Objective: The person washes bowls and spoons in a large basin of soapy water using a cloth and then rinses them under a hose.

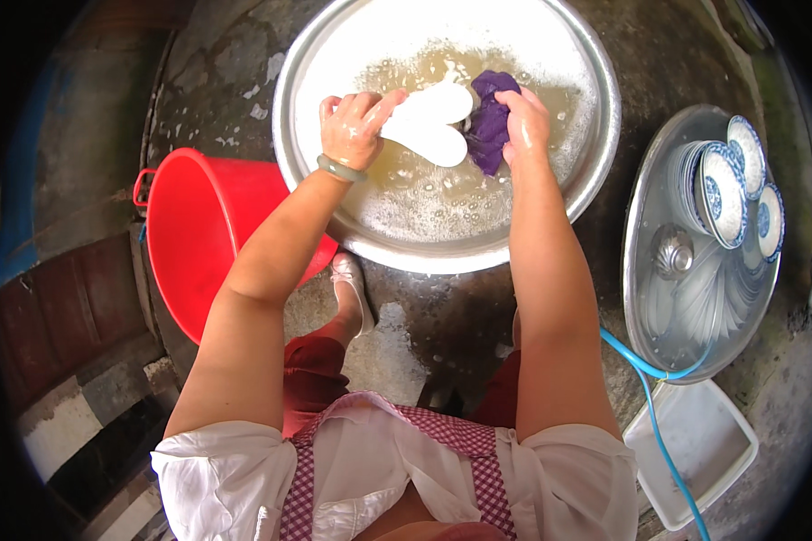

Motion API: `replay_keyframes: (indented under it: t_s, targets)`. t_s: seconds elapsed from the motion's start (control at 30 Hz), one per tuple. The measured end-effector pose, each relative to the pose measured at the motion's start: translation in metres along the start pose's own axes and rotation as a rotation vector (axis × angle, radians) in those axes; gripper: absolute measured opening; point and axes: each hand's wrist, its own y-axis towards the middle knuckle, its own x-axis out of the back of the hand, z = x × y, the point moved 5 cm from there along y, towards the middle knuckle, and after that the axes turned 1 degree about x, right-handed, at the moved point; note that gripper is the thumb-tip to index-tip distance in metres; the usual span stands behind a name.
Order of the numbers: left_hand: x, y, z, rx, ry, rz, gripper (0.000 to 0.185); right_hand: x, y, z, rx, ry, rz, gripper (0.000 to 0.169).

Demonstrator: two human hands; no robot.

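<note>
My left hand (358,125) grips white spoons (433,122) by their handles, and two rounded bowls of the spoons point to the right. A bangle circles that wrist. In my right hand (526,125) is a wet purple cloth (490,125), bunched between thumb and fingers just right of the spoon bowls. Both hands are over a large round metal basin (433,260) of cloudy, sudsy water (440,203). Foam and glare whiten its far side. Whatever lies below the water's surface is hidden.
A red plastic bucket (189,237) lies tilted left of the basin. On the right, another metal basin (639,291) holds stacked blue-and-white bowls (724,196) and a small metal bowl (673,251). A blue hose (656,406) crosses its rim and a white plastic tray (690,446).
</note>
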Motion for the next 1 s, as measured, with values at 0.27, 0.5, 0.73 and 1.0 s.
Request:
replay_keyframes:
  t_s: [0.27, 0.5, 0.73, 1.0]
  targets:
    - [-0.038, -0.023, 0.009, 0.150, -0.038, 0.245, 0.038, -0.018, -0.012, -0.027, -0.085, -1.279, 0.522, 0.027]
    - [-0.125, -0.070, 0.025, 0.608, -0.259, 0.840, 0.030, -0.028, -0.031, -0.028, -0.178, -1.490, 0.773, 0.030]
    - [-0.034, 0.008, -0.023, 0.559, -0.652, -0.019, 0.029, -0.038, -0.040, -0.003, 0.469, -1.186, 0.571, 0.074]
    - [0.016, 0.013, -0.060, 0.415, -0.499, 0.032, 0.052, -0.077, -0.076, -0.010, -0.096, 0.231, 0.404, 0.033]
